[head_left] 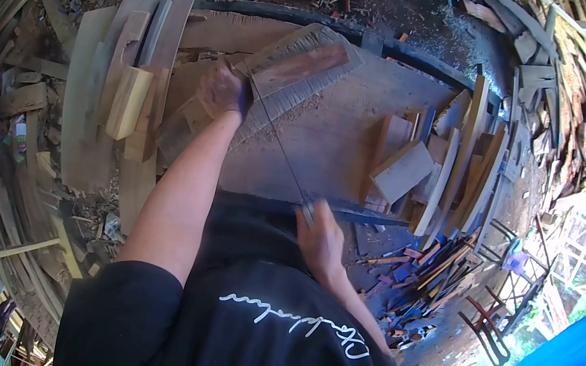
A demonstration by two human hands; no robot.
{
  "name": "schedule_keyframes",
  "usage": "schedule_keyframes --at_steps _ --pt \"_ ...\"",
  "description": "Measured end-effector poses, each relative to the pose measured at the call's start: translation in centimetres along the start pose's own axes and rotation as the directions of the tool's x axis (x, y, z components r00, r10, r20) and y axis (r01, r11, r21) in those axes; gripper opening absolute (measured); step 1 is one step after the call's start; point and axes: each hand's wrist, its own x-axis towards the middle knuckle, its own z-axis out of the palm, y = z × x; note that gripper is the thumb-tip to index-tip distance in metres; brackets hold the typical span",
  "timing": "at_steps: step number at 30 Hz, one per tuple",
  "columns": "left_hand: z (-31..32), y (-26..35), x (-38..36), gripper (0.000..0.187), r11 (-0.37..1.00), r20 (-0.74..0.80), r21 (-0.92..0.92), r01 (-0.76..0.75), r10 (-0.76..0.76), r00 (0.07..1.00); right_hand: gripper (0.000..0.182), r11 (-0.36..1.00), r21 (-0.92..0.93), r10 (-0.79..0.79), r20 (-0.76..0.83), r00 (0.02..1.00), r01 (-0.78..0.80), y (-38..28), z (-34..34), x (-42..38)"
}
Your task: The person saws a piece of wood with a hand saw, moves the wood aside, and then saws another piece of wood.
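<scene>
The left hand [222,90] is stretched out away from the body and pressed closed on the near corner of a reddish plank [298,68], which lies tilted on the bench [328,158] and on a wider, paler board [273,114] beneath it. The right hand [319,238] is drawn back close to the body at the bench's near edge, its fingers curled around the end of a thin straight tool [280,142], which looks like a slim saw blade or a rod; which one is too fine to tell. That tool runs from the right hand up to the spot just beside the left hand, where it meets the plank's edge.

As for progress, the plank looks whole: no cut or separated piece is visible at the point where the tool touches it, so the work on it seems to be at an early stage, with most of it left. A light scatter of what may be sawdust lies on the bench just beyond the left hand, though that cannot be tied to this plank.

To the right of the right hand, stacked offcuts [408,167] rest on the bench. Left of the left hand, a pale block [128,101] sits on long boards [87,94]. Scrap wood covers the ground [402,271] around the bench.
</scene>
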Motion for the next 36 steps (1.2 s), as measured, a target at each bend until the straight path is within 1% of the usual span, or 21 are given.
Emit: schedule_keyframes --at_steps 1,4,6,8,9,11,14,15,17,18,20,23,24,26,27,29,30,32,33,35,36 --pt "0.7 -0.5 0.2 0.021 1.0 -0.018 -0.022 -0.015 0.014 1.0 0.023 0.999 0.012 0.046 0.028 0.999 -0.047 0.7 -0.7 -1.6" --pt "-0.5 0.0 -0.5 0.022 0.999 -0.045 -0.006 -0.033 0.033 0.998 0.024 0.999 0.028 0.021 0.004 1.0 -0.021 1.2 -0.6 -1.5" --pt "-0.5 -0.2 -1.5 0.022 0.998 -0.052 0.038 -0.044 0.046 0.998 0.024 0.997 0.027 -0.067 -0.042 0.997 0.068 0.5 3.2 3.5" --pt "0.4 -0.2 -0.5 0.024 0.993 -0.146 0.114 -0.026 0.043 0.988 0.023 0.999 -0.025 -0.039 -0.065 0.997 0.038 -1.3 6.5 8.6" --pt "-0.1 0.1 0.2 0.024 0.993 -0.164 0.117 -0.036 0.055 0.985 0.023 0.999 -0.013 -0.047 -0.08 0.996 0.046 -1.2 6.4 9.3" --pt "-0.7 0.0 -0.2 0.026 0.996 -0.032 0.09 -0.018 0.021 0.999 0.024 0.995 -0.011 -0.101 -0.043 0.994 0.1 -0.6 5.5 8.8" --pt "0.8 -0.8 0.6 0.028 0.999 -0.005 0.005 -0.047 0.047 0.999 0.023 0.991 -0.009 -0.134 -0.081 0.988 0.134 -2.3 3.6 7.2" --pt "-0.3 0.2 0.4 0.028 0.999 -0.009 -0.008 -0.047 0.047 0.999 0.023 0.99 -0.019 -0.142 -0.087 0.986 0.141 -2.7 3.0 7.1" --pt "-3.7 1.8 -0.7 0.031 0.998 0.093 0.057 0.006 -0.011 0.996 0.024 0.995 0.013 -0.103 -0.03 0.994 0.104 -3.5 2.5 6.7" --pt "-3.6 1.8 -0.7 0.031 0.999 0.095 0.051 0.012 -0.017 0.995 0.024 0.994 0.005 -0.107 -0.026 0.994 0.107 -3.5 2.5 6.9" --pt "-3.0 1.6 -0.5 0.033 0.998 0.018 0.06 -0.002 0.001 1.0 0.024 0.997 0.019 -0.073 -0.021 0.997 0.074 -3.3 2.6 7.4" --pt "-3.3 1.6 -0.2 0.034 1.0 0.085 0.02 0.02 -0.022 0.996 0.025 0.997 -0.027 -0.076 -0.01 0.997 0.075 -3.8 2.8 7.7" --pt "-2.9 1.5 -0.4 0.034 0.999 0.079 0.009 0.031 -0.032 0.996 0.025 0.995 -0.036 -0.09 -0.007 0.996 0.089 -3.7 2.8 7.8" --pt "-1.4 1.2 -1.0 0.033 1.0 -0.142 0.016 -0.005 0.007 0.99 0.026 0.998 -0.003 -0.065 -0.014 0.998 0.065 -3.2 3.0 8.1" --pt "-1.5 1.2 -0.9 0.033 1.0 -0.166 0.003 0.003 -0.002 0.986 0.026 0.996 -0.004 -0.092 -0.02 0.996 0.092 -3.0 2.9 8.3" --pt "-2.1 1.1 -0.8 0.032 0.998 -0.012 -0.06 -0.008 0.007 1.0 0.026 0.994 0.113 -0.013 0.013 1.0 0.011 -2.4 2.8 8.6" --pt "-1.4 0.8 -0.8 0.032 0.997 -0.045 -0.073 -0.006 0.003 0.999 0.027 0.989 0.15 -0.023 0.009 1.0 0.022 -2.1 2.8 8.7" --pt "0.1 0.3 -1.2 0.033 0.991 -0.307 -0.029 -0.127 0.112 0.945 0.027 0.987 0.141 -0.079 -0.01 0.997 0.079 -1.5 2.8 8.8" --pt "-0.7 0.4 -1.3 0.033 0.991 -0.334 -0.039 -0.125 0.105 0.937 0.027 0.986 0.132 -0.1 -0.019 0.995 0.101 -1.2 2.8 8.8" --pt "-1.9 0.8 -1.7 0.032 0.994 -0.25 -0.047 -0.098 0.084 0.965 0.027 0.978 0.144 -0.145 -0.03 0.989 0.148 -0.7 2.4 9.1" --pt "-2.5 1.0 -1.9 0.032 0.994 -0.277 -0.055 -0.098 0.079 0.958 0.027 0.98 0.088 -0.177 -0.031 0.984 0.179 -0.4 2.1 9.4"
